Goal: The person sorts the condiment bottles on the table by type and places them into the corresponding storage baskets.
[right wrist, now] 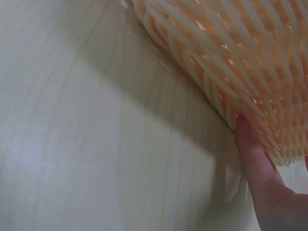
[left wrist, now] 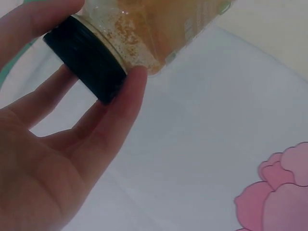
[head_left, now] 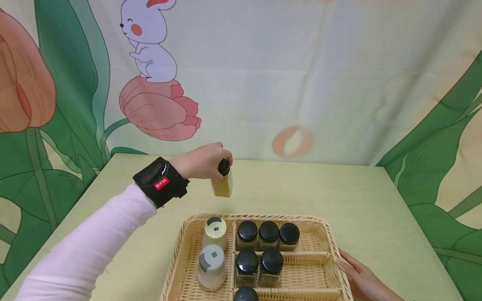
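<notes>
My left hand (head_left: pixel 205 161) pinches a spice jar (head_left: pixel 223 186) around its black lid, over the table behind the basket. In the left wrist view, the jar (left wrist: pixel 159 29) is clear with yellowish-brown contents, tilted, and my thumb and fingers lie around its lid (left wrist: pixel 86 57). A woven basket (head_left: pixel 327 234) with compartments stands at the front. Straight fingers of my right hand (head_left: pixel 363 278) touch its outer right side. In the right wrist view, a finger of the right hand (right wrist: pixel 262 173) lies against the weave (right wrist: pixel 236 82) low on the wall.
Several black-lidded jars (head_left: pixel 269 231) stand in rows in the basket's right compartments. Its left compartment holds two bigger containers, one with a pale yellow top (head_left: pixel 216 228) and one with a white top (head_left: pixel 211 257). A printed curtain (head_left: pixel 244 104) hangs behind the table (head_left: pixel 376 200).
</notes>
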Motion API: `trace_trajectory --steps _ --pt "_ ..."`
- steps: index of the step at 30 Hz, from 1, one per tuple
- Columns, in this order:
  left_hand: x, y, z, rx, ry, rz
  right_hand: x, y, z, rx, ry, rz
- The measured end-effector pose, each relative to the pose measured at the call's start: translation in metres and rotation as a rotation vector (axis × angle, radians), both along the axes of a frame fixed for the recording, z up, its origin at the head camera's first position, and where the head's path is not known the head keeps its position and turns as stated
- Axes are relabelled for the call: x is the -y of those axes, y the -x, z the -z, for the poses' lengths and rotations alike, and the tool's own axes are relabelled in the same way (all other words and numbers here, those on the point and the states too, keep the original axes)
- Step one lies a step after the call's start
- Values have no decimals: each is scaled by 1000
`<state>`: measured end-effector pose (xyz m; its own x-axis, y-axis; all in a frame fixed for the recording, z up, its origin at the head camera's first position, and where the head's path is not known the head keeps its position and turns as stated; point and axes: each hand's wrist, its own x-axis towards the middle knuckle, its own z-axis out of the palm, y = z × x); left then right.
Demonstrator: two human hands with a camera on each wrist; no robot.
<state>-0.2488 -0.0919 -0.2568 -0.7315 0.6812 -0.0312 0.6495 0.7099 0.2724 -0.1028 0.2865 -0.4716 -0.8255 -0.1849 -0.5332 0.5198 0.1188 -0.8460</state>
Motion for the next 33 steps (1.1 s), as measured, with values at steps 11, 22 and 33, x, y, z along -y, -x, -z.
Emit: trace_trajectory --steps 11,22,33 --pt "-29 -33 -18 6 2 143 0 -1 -1 12 -33 -11" --pt "-53 -61 -30 16 10 271 1 0 -2 23 -31 -10" --pt "-68 -87 -33 42 85 409 2 0 -1 42 -68 5"
